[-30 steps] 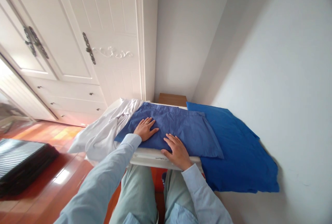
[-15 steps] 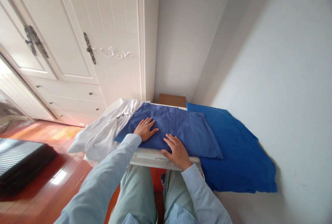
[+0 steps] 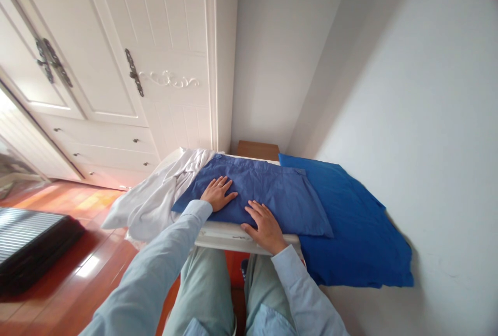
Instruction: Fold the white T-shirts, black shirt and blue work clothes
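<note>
A dark blue garment with a waistband, which looks like a skirt or shorts (image 3: 272, 185), lies spread flat on a white table (image 3: 225, 236). My left hand (image 3: 218, 193) rests palm down on its left part, fingers spread. Further right, my right hand (image 3: 265, 226) lies on the garment's near edge, its fingers apart. Under the garment's right side, a brighter blue cloth (image 3: 358, 232) extends over the table's end. To the left is a crumpled white cloth (image 3: 155, 201), partly beneath the garment.
A white wardrobe (image 3: 175, 25) with dark handles stands behind on the left. Beyond the table shows a brown wooden piece (image 3: 258, 149). A ribbed silver and black case (image 3: 35, 248) lies on the wooden floor (image 3: 101, 253). A pale wall (image 3: 428, 118) borders the right.
</note>
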{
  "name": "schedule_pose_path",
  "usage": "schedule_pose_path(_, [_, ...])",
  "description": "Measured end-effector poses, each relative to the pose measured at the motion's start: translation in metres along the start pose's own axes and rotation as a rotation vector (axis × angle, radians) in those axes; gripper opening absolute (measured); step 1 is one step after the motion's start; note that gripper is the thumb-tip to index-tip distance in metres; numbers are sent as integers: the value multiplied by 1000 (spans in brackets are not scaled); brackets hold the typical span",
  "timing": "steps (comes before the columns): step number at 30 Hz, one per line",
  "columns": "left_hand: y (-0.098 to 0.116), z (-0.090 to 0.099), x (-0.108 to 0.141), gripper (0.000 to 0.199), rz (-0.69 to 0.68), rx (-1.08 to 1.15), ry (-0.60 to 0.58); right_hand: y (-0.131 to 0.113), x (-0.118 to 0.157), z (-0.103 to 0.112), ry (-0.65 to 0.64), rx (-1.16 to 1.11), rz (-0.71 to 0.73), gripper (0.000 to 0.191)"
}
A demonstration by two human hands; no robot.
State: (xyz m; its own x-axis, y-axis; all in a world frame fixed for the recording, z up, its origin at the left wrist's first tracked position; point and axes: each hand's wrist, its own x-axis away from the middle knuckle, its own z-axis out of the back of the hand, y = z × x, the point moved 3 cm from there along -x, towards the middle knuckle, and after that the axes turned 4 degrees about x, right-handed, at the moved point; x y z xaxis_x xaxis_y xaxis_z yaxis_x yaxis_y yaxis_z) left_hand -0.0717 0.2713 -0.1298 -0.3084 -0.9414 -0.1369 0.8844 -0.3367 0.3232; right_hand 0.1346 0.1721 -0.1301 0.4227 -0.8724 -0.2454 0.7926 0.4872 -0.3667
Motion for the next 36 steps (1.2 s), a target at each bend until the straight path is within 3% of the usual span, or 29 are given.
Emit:
schedule_pose_path(10, [-2,-2,-2,68,-3,26,2,1,-1,-2,54,-28,2,51])
schedule_pose_path(15, [10,21,-1,42,179,330,198,-4,11,11,164,-297,59,37])
schedule_pose_path(19, [43,23,46,52,313,496,457,-3,46,26,291,-634,-68,38])
schedule_pose_path(21, [62,9,86,45,383,919,670,-1,67,23,177,-785,-191,41])
schedule_pose_path(22, [71,-3,104,41,431,1127,684,1,77,20,92,-866,-246,45])
schedule_pose_path(25, [94,-34,145,26,664,1647,523,6,102,12,-94,-1064,-381,59])
schedule_pose_path(27, [104,-39,156,18,778,1915,348,9,113,13,-124,-1141,-463,61])
schedule_pose_path(32, [121,-12,142,25,735,2330,-44,7,118,31,-31,-1307,-610,55])
schedule_pose_path(36, [136,-11,123,38,782,2453,-218,-5,111,37,8,-1436,-618,53])
